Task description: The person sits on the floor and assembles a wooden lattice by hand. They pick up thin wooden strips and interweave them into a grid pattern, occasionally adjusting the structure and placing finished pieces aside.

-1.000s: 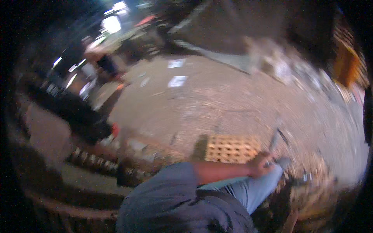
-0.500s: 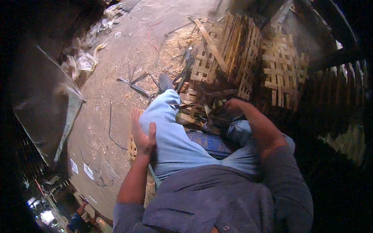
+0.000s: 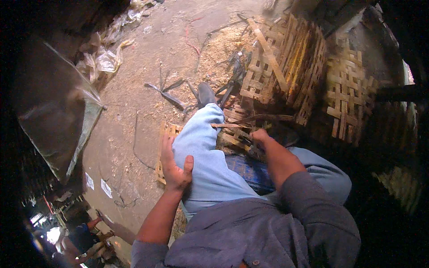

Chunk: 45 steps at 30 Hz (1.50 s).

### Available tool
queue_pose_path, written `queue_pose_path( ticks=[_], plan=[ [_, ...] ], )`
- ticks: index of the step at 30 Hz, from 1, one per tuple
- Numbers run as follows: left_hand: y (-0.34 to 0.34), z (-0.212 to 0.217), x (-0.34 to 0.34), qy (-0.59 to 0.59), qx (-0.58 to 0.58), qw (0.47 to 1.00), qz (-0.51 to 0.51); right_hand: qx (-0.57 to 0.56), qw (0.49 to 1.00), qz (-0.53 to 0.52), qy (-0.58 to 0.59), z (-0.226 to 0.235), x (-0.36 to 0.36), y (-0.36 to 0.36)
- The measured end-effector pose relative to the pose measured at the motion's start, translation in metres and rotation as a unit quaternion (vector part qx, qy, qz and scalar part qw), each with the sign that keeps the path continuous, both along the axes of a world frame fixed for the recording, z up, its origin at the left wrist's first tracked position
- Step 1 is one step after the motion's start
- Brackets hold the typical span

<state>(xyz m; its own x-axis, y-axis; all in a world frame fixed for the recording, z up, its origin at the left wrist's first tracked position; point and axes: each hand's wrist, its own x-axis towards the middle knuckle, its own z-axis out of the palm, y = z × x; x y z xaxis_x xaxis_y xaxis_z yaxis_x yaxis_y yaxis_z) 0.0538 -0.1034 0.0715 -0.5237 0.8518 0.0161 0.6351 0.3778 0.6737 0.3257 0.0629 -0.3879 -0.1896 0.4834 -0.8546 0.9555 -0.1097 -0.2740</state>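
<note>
The person sits on the floor (image 3: 147, 58), which is grey, rough concrete with pale sawdust and thin shavings spread over it. The landmark here is the small woven mat (image 3: 166, 134), a flat square of light bamboo strips crossing each other with open square holes. The left hand (image 3: 174, 163) lies on the near edge of this mat and at the same time against the side of the left leg (image 3: 203, 152), which wears soft, light blue trousers; its fingers are stretched and flat, so the grip is released and holds nothing. To the right of the mat, beyond the leg, the right hand (image 3: 260, 136) is closed into a clenched grip among loose bamboo strips (image 3: 237, 134), thin, flat and yellowish brown; it seems to hold one of them, but I cannot tell exactly which. Farther from the mat, past the dark shoe (image 3: 206, 94), stands a pile of larger woven panels (image 3: 286, 62), stiff lattices of wider slats, some pale and some darkened. More to the right of them lies another lattice panel (image 3: 346, 96) of the same weave. On the far left of the mat hangs a sheet of cloudy, wrinkled plastic (image 3: 58, 120), and above it some crumpled transparent bags (image 3: 105, 56). The grey shirt (image 3: 268, 232) looks like thick cotton.
</note>
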Motion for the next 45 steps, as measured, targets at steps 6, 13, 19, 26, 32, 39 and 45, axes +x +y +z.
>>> queue_pose_path(
  ticks=[6, 13, 19, 26, 32, 39, 45],
  plan=[
    [-0.016, -0.001, 0.007, 0.011, 0.024, 0.999, 0.026, 0.052, 0.994, -0.09, -0.035, 0.146, -0.009, 0.045],
    [-0.014, -0.006, 0.004, 0.045, 0.021, 0.999, 0.01, 0.333, 0.868, 0.336, 0.15, 0.165, -0.042, 0.02],
    [-0.008, 0.004, 0.012, 0.043, 0.004, 0.999, 0.032, 0.216, 0.926, 0.293, 0.102, 0.085, -0.037, 0.024],
    [0.004, 0.0, 0.029, 0.019, 0.02, 1.0, 0.014, 0.233, 0.914, 0.18, 0.278, 0.223, -0.005, 0.065],
    [-0.006, -0.007, 0.034, 0.027, 0.03, 0.999, 0.021, 0.426, 0.874, -0.129, 0.195, 0.325, 0.056, 0.097],
    [-0.003, -0.012, 0.03, 0.062, 0.063, 0.996, 0.022, 0.349, 0.913, -0.208, 0.033, 0.275, 0.083, 0.116],
    [-0.005, 0.004, 0.046, 0.062, 0.048, 0.996, 0.044, 0.298, 0.945, -0.131, 0.027, 0.366, 0.101, 0.127]
  ],
)
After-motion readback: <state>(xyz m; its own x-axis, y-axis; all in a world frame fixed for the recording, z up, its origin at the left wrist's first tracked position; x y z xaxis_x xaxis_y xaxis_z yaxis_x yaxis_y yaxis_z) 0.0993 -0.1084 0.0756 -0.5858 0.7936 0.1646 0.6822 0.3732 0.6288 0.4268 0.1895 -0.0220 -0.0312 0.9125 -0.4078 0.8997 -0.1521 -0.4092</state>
